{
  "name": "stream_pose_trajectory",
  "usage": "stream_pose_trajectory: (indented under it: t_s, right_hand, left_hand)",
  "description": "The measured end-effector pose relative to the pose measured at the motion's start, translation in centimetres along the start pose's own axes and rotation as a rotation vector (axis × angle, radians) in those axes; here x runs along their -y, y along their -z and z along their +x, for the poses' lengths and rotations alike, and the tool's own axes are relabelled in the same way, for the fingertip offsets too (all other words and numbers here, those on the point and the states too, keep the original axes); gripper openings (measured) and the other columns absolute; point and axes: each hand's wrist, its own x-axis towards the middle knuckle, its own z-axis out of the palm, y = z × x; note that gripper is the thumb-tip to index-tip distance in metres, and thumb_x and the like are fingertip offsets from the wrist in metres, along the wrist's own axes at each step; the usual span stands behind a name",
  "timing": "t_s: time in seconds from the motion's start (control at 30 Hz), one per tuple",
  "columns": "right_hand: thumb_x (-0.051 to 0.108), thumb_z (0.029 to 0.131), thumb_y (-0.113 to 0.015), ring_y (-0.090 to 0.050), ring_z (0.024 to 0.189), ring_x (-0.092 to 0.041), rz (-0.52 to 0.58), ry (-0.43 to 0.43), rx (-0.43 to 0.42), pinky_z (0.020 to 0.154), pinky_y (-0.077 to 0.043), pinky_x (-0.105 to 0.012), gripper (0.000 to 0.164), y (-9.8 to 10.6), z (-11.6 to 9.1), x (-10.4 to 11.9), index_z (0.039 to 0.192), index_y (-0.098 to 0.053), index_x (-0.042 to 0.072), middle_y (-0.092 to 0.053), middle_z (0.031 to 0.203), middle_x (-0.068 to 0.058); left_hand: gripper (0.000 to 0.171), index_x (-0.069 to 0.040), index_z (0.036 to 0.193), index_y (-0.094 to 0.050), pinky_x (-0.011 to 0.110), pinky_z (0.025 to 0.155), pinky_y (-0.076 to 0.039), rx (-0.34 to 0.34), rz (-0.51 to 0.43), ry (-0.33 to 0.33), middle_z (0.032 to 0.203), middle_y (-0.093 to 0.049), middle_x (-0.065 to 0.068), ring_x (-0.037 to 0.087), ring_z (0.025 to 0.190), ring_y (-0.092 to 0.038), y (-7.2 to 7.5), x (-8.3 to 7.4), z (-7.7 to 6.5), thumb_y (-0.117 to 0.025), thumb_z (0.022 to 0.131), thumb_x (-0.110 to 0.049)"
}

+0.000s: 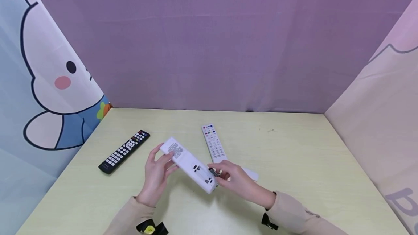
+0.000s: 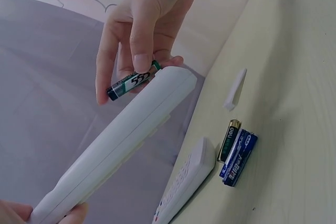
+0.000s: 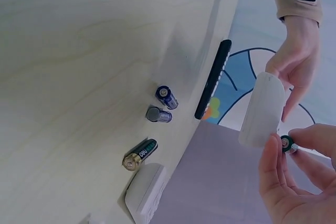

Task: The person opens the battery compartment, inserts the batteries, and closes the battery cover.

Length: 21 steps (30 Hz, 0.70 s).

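Observation:
My left hand [image 1: 156, 177] grips a white remote control [image 1: 187, 160] by its far-left end, the labelled back turned up. At the lower-right end of the remote, the battery compartment [image 1: 202, 174] lies uncovered, its dark contacts showing. Between thumb and fingers, my right hand [image 1: 241, 182] pinches a dark green battery [image 2: 128, 84] with white lettering. It is right beside the compartment's edge in the head view. From the right wrist, one round end of this battery [image 3: 287, 143] shows between the fingertips, close to the remote's side.
A second white remote [image 1: 213, 142] lies buttons up behind my hands, a black remote [image 1: 124, 151] at left. Near the second remote are a green-and-gold battery [image 2: 229, 141] and two blue batteries [image 2: 240, 158]. A small white cover [image 2: 236, 90] lies on the table [image 1: 326, 177].

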Motion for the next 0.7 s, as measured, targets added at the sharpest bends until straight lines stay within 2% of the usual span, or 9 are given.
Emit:
stream_pose_trajectory:
  t_s: [0.13,0.23,0.33,0.47,0.57,0.7]
  right_hand:
    - [-0.002,0.078,-0.060,-0.053,0.068,-0.004,-0.025,-0.001,-0.007,0.058,-0.051,-0.015,0.035,-0.1,0.1,0.1,0.113,-0.057,-0.003,-0.056,0.084,-0.004]
    - [-0.001,0.077,-0.060,-0.051,0.066,-0.003,-0.053,0.032,-0.042,0.055,-0.049,-0.013,0.029,-0.3,0.1,0.0,0.107,-0.060,-0.003,-0.057,0.084,-0.005]
    - [-0.001,0.076,-0.062,-0.049,0.064,-0.002,-0.103,0.109,-0.098,0.050,-0.047,-0.011,0.021,-0.5,0.1,-0.1,0.097,-0.064,-0.002,-0.058,0.082,-0.005]
    - [-0.002,0.072,-0.066,-0.050,0.061,-0.002,-0.181,0.261,-0.186,0.049,-0.044,-0.005,0.013,-0.8,0.2,-0.3,0.084,-0.064,0.001,-0.058,0.077,-0.003]
    - [-0.002,0.069,-0.070,-0.052,0.061,-0.003,-0.227,0.359,-0.237,0.052,-0.043,-0.002,0.015,-1.1,0.3,-0.5,0.080,-0.061,0.003,-0.057,0.074,-0.002]
    - [-0.003,0.066,-0.071,-0.054,0.061,-0.004,-0.271,0.438,-0.271,0.056,-0.043,0.000,0.017,-1.2,0.5,-0.7,0.078,-0.060,0.003,-0.058,0.074,-0.002]
  left_hand:
    - [0.052,-0.013,0.132,-0.028,0.028,0.072,-0.055,0.002,0.005,0.002,0.097,-0.060,0.004,0.016,0.079,-0.064,-0.2,0.0,0.0,-0.050,0.085,0.000]
    - [0.053,-0.012,0.132,-0.028,0.028,0.073,-0.055,0.009,0.008,0.000,0.098,-0.060,0.004,0.016,0.080,-0.064,-0.3,0.0,-0.1,-0.050,0.085,-0.001]
    - [0.053,-0.012,0.132,-0.028,0.027,0.073,-0.055,0.010,0.007,-0.003,0.099,-0.060,0.005,0.016,0.080,-0.064,-0.4,0.1,0.0,-0.050,0.085,0.000]
    - [0.052,-0.012,0.131,-0.028,0.027,0.072,-0.055,0.004,0.002,-0.004,0.097,-0.060,0.003,0.016,0.079,-0.064,-0.5,0.1,0.0,-0.050,0.086,0.000]
    - [0.052,-0.012,0.131,-0.029,0.027,0.071,-0.055,0.000,-0.002,-0.003,0.094,-0.061,0.002,0.016,0.078,-0.064,-0.5,0.1,0.0,-0.050,0.085,0.000]
    - [0.052,-0.012,0.131,-0.029,0.027,0.071,-0.055,0.000,0.003,-0.004,0.094,-0.061,0.003,0.017,0.078,-0.064,-0.6,0.1,0.0,-0.050,0.085,0.000]
